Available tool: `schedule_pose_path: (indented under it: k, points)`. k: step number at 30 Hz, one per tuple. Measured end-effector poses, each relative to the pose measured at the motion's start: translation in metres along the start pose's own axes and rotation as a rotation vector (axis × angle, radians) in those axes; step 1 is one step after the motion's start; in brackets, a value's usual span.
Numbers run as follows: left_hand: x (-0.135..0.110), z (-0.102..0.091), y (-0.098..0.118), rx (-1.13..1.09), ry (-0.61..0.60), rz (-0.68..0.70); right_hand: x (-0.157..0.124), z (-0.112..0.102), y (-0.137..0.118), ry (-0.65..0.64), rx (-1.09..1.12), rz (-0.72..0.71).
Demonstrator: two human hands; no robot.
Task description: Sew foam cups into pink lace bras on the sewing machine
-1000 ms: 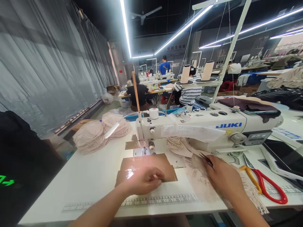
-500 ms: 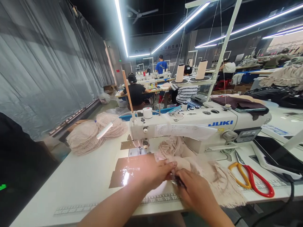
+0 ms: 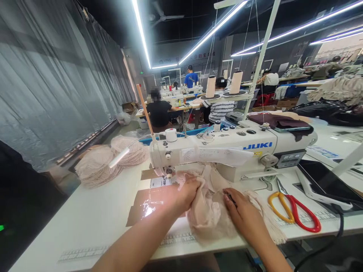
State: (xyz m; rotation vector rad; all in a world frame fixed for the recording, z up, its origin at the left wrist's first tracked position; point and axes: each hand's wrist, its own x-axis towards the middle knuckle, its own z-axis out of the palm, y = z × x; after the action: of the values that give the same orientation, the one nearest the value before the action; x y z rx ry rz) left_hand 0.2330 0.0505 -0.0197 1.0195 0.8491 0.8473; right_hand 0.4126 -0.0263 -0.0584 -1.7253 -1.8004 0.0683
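In the head view, my left hand (image 3: 188, 194) is closed on the sheer beige fabric (image 3: 208, 213), just right of the presser foot (image 3: 169, 174) of the white sewing machine (image 3: 207, 149). The fabric hangs in loose folds between my hands and reaches under the machine's arm. My right hand (image 3: 244, 211) lies on the fabric's right part, curled around a small dark tool (image 3: 231, 197) that is mostly hidden by the palm; its kind is unclear. Right of this hand, scissors (image 3: 295, 211) with one yellow and one red handle lie on the table.
Two stacks of beige pieces (image 3: 98, 166) sit at the table's left back. A ruler strip (image 3: 176, 240) runs along the front edge. A black tablet-like panel (image 3: 329, 181) on a white bracket stands at right. Thread cones (image 3: 210, 87) rise behind the machine; several people work beyond.
My hands have moved apart: the left went toward the presser foot with the fabric, the right slightly to the right. The fabric now spreads in folds between them. The view has shifted slightly.
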Motion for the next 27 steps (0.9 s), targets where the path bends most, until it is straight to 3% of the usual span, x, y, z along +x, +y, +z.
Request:
schedule_pose_path:
  k: [9, 15, 20, 21, 23, 27]
  points:
    - [-0.009, 0.017, 0.041, 0.108, -0.284, -0.035, 0.002, 0.001, 0.014, 0.001, -0.298, 0.126]
    - [-0.034, 0.013, 0.073, 0.112, -0.422, 0.056, 0.002, -0.003, 0.018, 0.006, -0.279, 0.143]
    - [-0.071, -0.034, 0.066, 0.068, -0.504, 0.097, -0.003, -0.002, 0.036, 0.114, -0.089, 0.066]
    - [-0.079, -0.047, 0.062, 0.038, -0.568, 0.14, -0.004, -0.002, 0.039, 0.138, -0.055, 0.052]
    - [-0.096, -0.076, 0.054, -0.039, -0.578, 0.275, -0.004, -0.003, 0.043, 0.177, 0.003, 0.035]
    - [-0.136, -0.127, 0.047, 0.006, -0.561, 0.344, -0.006, -0.012, 0.029, 0.304, 0.124, 0.01]
